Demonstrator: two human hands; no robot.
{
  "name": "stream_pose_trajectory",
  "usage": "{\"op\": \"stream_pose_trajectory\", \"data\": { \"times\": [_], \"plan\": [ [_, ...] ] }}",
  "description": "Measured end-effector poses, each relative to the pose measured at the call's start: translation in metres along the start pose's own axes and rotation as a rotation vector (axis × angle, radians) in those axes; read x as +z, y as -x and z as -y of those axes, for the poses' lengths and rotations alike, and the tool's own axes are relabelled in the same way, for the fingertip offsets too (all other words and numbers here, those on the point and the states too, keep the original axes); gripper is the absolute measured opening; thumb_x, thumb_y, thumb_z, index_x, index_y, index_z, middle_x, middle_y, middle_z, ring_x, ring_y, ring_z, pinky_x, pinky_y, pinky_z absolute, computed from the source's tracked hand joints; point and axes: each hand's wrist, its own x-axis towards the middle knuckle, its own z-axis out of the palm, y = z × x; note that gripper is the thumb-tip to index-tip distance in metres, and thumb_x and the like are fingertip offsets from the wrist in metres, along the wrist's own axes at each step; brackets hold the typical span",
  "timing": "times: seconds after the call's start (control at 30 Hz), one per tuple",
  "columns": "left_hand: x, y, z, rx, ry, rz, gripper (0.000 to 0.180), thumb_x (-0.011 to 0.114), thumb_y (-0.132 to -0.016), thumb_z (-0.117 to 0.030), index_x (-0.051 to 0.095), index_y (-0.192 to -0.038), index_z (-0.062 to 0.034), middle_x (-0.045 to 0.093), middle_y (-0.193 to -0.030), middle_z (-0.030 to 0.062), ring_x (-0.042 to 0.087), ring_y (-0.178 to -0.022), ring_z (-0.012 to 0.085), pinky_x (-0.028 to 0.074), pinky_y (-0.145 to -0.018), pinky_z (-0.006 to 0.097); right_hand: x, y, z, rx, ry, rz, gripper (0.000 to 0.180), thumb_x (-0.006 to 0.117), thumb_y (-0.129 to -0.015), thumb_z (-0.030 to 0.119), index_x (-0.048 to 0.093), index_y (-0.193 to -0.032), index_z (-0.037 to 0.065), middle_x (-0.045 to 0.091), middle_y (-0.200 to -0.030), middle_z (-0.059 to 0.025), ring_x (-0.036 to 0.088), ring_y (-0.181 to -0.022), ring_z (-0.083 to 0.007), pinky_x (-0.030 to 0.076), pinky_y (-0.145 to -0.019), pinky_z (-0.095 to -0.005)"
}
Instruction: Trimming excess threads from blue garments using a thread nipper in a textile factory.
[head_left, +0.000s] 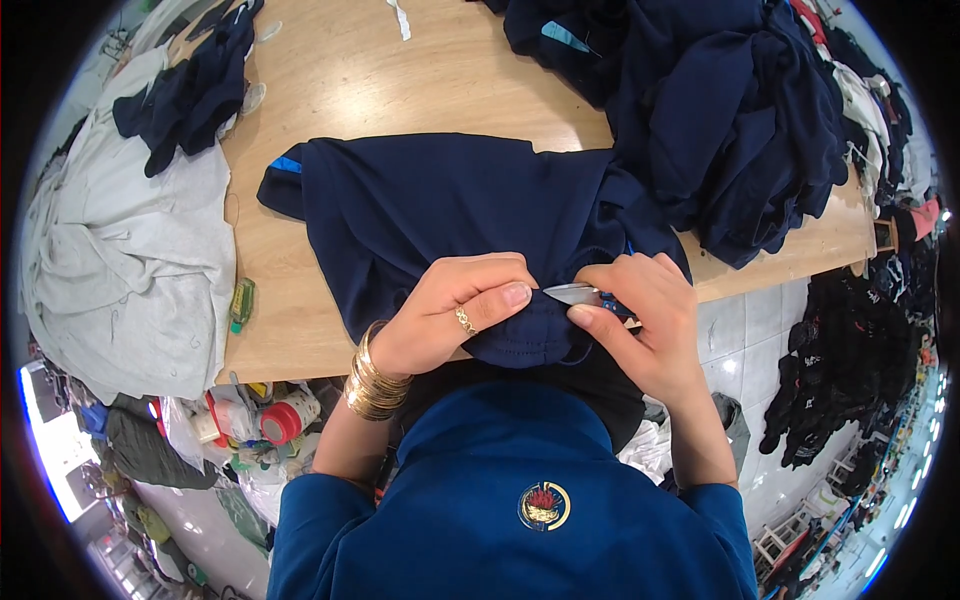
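A navy garment (pixel 420 205) lies spread over the near edge of the table, with a bright blue patch at its far left corner. My left hand (pixel 445 315), wearing a ring and gold bangles, pinches the gathered, stitched edge of this cloth between thumb and fingers. Closed around small thread snips (pixel 575 293) is my right hand (pixel 650 315). Their silver blades point left, against the fabric right beside my left fingertips. The fingers hide most of the snips' dark blue handle. Whether a thread lies between the blades is too small to tell.
A heap of navy garments (pixel 740 120) covers the table's far right. Pale grey cloth (pixel 130 260) drapes over the left side, with a dark navy piece (pixel 195 95) on top. A small green-and-yellow object (pixel 242 305) lies beside it. Black clothes (pixel 850 360) hang at the right.
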Motion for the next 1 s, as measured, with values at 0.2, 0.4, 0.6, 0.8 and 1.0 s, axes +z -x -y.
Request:
{"op": "stream_pose_trajectory", "data": {
  "times": [0.2, 0.4, 0.6, 0.8, 1.0],
  "plan": [
    [-0.002, 0.0, -0.002, -0.021, -0.032, -0.008, 0.025, 0.049, -0.094, -0.018, 0.052, -0.078, 0.0013, 0.041, -0.068, 0.0041, 0.037, -0.06, 0.0125, 0.033, -0.056, 0.025, -0.007, -0.004, 0.008, -0.037, 0.128, -0.016, 0.02, 0.072, -0.07, 0.021, 0.063, -0.08, 0.007, 0.052, -0.063, -0.0007, 0.045, -0.056, -0.0168, 0.029, -0.056, -0.0303],
    [-0.003, 0.0, -0.004, 0.005, -0.098, -0.004, 0.025, 0.049, -0.093, -0.018, 0.053, -0.078, 0.0012, 0.042, -0.068, 0.0049, 0.039, -0.06, 0.0135, 0.034, -0.056, 0.026, -0.008, -0.005, 0.012, -0.068, 0.214, -0.026, 0.02, 0.073, -0.069, 0.022, 0.063, -0.079, 0.008, 0.049, -0.061, 0.0003, 0.043, -0.054, -0.0161, 0.028, -0.055, -0.0304],
    [-0.002, 0.0, -0.004, -0.013, -0.103, -0.036, 0.025, 0.05, -0.093, -0.019, 0.054, -0.079, 0.0016, 0.043, -0.068, 0.0052, 0.04, -0.06, 0.0143, 0.034, -0.056, 0.026, -0.012, -0.002, 0.009, -0.054, 0.203, 0.001, 0.022, 0.073, -0.071, 0.025, 0.063, -0.082, 0.009, 0.052, -0.065, 0.0003, 0.045, -0.056, -0.0158, 0.029, -0.056, -0.0301],
    [0.0, 0.0, -0.004, -0.004, -0.089, -0.039, 0.025, 0.049, -0.093, -0.019, 0.054, -0.081, 0.0018, 0.043, -0.069, 0.0054, 0.04, -0.061, 0.0142, 0.034, -0.057, 0.026, -0.01, -0.001, 0.01, -0.051, 0.171, 0.008, 0.024, 0.074, -0.068, 0.024, 0.063, -0.082, 0.008, 0.051, -0.064, -0.0006, 0.045, -0.056, -0.017, 0.029, -0.056, -0.031],
    [0.001, 0.0, -0.001, 0.012, -0.063, -0.035, 0.024, 0.048, -0.094, -0.018, 0.053, -0.082, 0.0016, 0.042, -0.07, 0.0055, 0.04, -0.062, 0.0145, 0.034, -0.058, 0.026, -0.008, 0.0, 0.009, -0.063, 0.177, 0.017, 0.024, 0.073, -0.071, 0.026, 0.063, -0.084, 0.008, 0.053, -0.067, -0.0002, 0.046, -0.057, -0.0161, 0.03, -0.057, -0.0302]
  ]
}}
